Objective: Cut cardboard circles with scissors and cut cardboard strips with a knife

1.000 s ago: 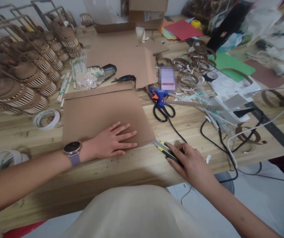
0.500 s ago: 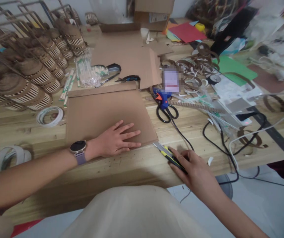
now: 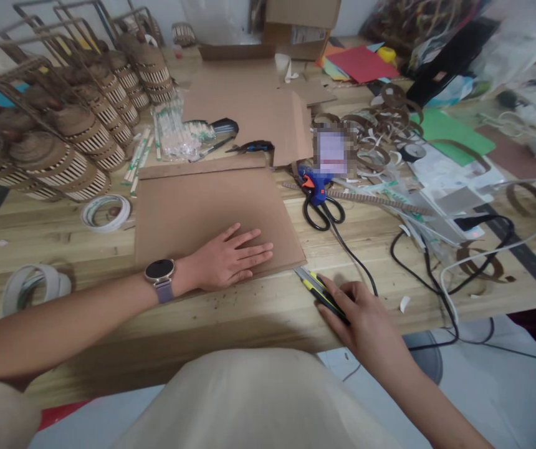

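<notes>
Flat on a brown cardboard sheet lies my left hand, fingers spread and palm down near the sheet's front edge. A watch with a purple strap is on that wrist. My right hand grips a yellow and black utility knife just above the wooden table. Its blade is out, and the tip is close to the sheet's front right corner; whether it touches cannot be made out. Beyond that corner lie black-handled scissors and a blue glue gun, partly overlapping.
Woven bamboo lanterns crowd the back left. Tape rolls lie left of the sheet. Behind it are pliers and more cardboard. Brown paper strips, a green sheet and a black cable clutter the right.
The whole view has shifted slightly, so everything appears a little farther right. My left fingers are somewhat closer together. The knife stays in my right hand near the same corner.
</notes>
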Tool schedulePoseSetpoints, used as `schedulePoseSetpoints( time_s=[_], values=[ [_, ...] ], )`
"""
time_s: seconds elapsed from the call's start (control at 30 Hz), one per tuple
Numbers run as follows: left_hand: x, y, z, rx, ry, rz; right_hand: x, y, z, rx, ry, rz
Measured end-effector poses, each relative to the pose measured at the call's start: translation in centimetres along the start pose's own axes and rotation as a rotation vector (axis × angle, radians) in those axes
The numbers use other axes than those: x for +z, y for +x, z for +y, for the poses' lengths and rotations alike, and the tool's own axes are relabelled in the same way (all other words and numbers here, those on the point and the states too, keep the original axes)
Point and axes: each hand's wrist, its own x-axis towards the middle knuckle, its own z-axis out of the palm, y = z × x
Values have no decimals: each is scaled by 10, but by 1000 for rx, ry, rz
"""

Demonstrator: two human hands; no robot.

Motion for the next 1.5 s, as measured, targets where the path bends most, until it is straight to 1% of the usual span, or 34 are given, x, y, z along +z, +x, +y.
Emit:
schedulePoseSetpoints(
  time_s=[0.13,0.33,0.77,0.93,1.07,1.23,1.37,1.5],
  values=[
    [0,0,0,-3,-3,19,1,-2,-4,22,27,-26],
    [0,0,1,2,-2,24,4,-3,-10,34,42,-16],
    [0,-1,1,7,18,54,5,-1,-22,37,-19,-29],
    [0,-1,4,11,20,54,4,-5,-26,46,24,-35],
    [1,4,5,-20,22,50,6,2,-21,89,65,-68],
    [1,16,5,-84,24,38,9,16,-9,95,99,-38],
    [1,19,4,-91,35,30,7,15,-5,68,131,-40],
    [1,18,5,-89,40,41,7,12,-7,63,144,-40]
  ],
)
